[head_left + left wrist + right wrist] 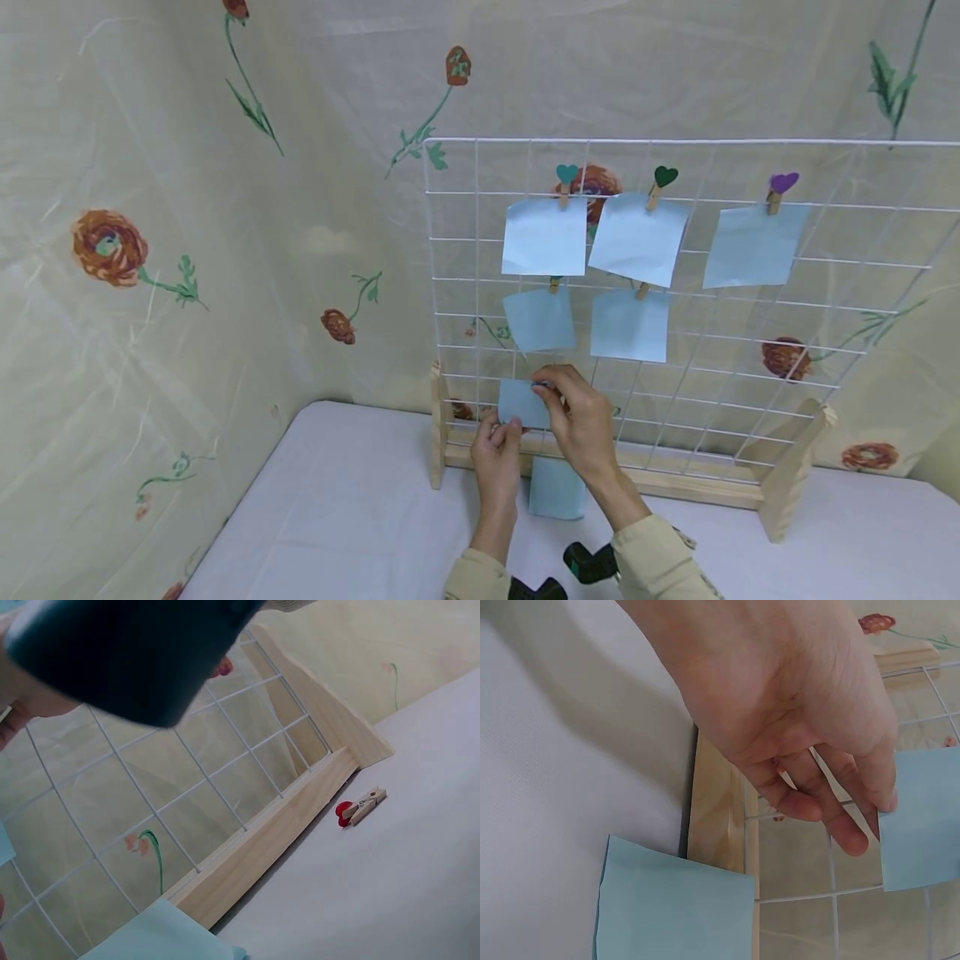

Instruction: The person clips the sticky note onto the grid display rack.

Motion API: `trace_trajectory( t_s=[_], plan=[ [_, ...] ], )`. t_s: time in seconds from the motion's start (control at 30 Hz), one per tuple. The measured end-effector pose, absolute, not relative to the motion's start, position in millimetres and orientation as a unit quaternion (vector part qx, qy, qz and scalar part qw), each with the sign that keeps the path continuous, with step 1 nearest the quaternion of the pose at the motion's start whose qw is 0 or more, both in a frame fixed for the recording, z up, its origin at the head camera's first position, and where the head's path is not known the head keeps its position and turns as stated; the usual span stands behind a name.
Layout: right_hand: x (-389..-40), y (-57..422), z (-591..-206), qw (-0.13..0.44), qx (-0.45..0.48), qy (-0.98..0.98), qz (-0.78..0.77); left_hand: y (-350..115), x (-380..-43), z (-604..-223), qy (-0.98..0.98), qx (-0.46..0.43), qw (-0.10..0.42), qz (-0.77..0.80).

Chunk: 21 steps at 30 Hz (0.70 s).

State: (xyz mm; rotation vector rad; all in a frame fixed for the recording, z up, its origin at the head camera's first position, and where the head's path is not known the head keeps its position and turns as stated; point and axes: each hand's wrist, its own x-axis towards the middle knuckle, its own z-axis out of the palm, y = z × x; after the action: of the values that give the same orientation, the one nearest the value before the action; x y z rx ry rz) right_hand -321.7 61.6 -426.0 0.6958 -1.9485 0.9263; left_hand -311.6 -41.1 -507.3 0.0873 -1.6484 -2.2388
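Observation:
My left hand [497, 462] pinches the lower left part of a light blue paper note [519, 402] in front of the white wire grid [705, 367]. At the note's upper right edge, my right hand [582, 425] pinches a small dark-topped clip [542, 384], mostly covered by the fingers. From the right wrist view, the right hand [802, 720] touches the note's [922, 825] edge, its other fingers loosely bent. Above, several blue notes [544, 237] hang from heart-topped clothespins [653, 188]. Below the hands lies a pad of blue notes [557, 492].
A wooden stand [697, 487] holds the grid upright on the white table [337, 500]. On the tabletop lies a clothespin with a red heart [363, 808]. A dark device [135, 660] blocks much of the left wrist view. Flower-printed cloth [225, 333] hangs behind.

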Motion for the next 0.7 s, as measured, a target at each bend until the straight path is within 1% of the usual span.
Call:
trace_trajectory(
  t_s=[0.23,0.5,0.7],
  plan=[
    [-322.1,60.4,-428.2,0.431,0.275,-0.780,0.360,-41.1,-311.6,-508.1,-0.582,0.036,0.171,-0.794],
    [-322.4,60.3,-428.0,0.428,0.275,-0.779,0.367,-41.9,-311.4,-506.4,-0.584,0.032,0.177,-0.791],
    [-322.4,59.7,-429.1,0.427,0.273,-0.779,0.368,-42.1,-310.7,-506.2,-0.588,0.038,0.172,-0.789]
  ],
)
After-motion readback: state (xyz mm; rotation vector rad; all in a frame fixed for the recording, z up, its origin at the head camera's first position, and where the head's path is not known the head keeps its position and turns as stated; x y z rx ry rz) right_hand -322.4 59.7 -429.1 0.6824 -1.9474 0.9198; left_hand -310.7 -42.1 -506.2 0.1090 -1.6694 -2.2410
